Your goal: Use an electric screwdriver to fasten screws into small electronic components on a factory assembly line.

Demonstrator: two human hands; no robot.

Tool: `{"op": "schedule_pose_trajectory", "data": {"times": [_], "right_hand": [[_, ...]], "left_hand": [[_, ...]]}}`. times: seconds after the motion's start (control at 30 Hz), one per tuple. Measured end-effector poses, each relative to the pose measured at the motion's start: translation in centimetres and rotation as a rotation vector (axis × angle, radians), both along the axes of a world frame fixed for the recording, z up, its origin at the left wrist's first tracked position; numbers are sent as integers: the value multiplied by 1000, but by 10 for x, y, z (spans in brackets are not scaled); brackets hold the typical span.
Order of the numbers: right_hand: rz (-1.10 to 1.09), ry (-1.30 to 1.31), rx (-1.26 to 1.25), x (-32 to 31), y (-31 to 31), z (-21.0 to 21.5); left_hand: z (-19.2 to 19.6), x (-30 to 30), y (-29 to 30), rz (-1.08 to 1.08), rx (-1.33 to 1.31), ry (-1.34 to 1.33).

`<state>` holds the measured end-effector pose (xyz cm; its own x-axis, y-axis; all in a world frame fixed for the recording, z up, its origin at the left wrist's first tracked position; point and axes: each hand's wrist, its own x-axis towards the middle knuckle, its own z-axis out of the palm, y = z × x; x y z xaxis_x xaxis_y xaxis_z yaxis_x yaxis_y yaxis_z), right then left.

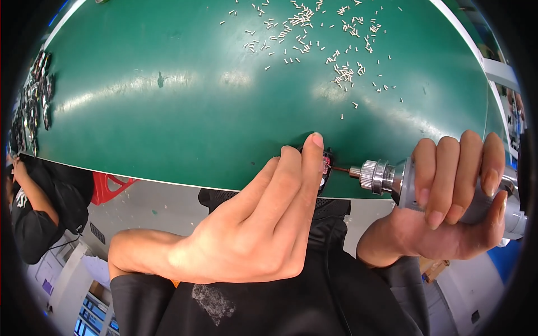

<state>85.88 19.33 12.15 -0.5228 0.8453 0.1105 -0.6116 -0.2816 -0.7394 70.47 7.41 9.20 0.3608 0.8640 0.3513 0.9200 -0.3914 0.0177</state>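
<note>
My left hand [252, 224] presses down on a small black part [324, 178] at the near edge of the table, fingers together along its left side. A bit of pink and red shows on the part's right side; my fingers hide the rest. In my right hand [457, 185] lies a silver-grey electric screwdriver [376, 176], held sideways with the fingers wrapped over its body. Its thin bit points left and its tip is at the pink area of the part; whether it sits on a screw is too small to tell.
Many small loose screws [346, 74] lie scattered over the far middle and right of the green table [140, 123]. Dark parts are heaped [35, 103] along its left end. A person in black [42, 207] sits at the left, near a red stool [106, 187].
</note>
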Motion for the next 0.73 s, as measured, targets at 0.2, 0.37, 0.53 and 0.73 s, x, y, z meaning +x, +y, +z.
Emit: {"op": "schedule_pose_trajectory", "data": {"times": [0.2,0.37,0.53,0.73], "right_hand": [[-52,41,-31,-4,0,-4],[-23,5,-29,-2,2,-1],[-5,-5,-24,-5,4,0],[40,-65,-9,-6,5,5]], "left_hand": [[-4,-1,2,-11,10,6],[-6,1,1,6,32,-27],[-1,2,1,31,-32,-95],[-5,1,1,35,-4,-111]]}}
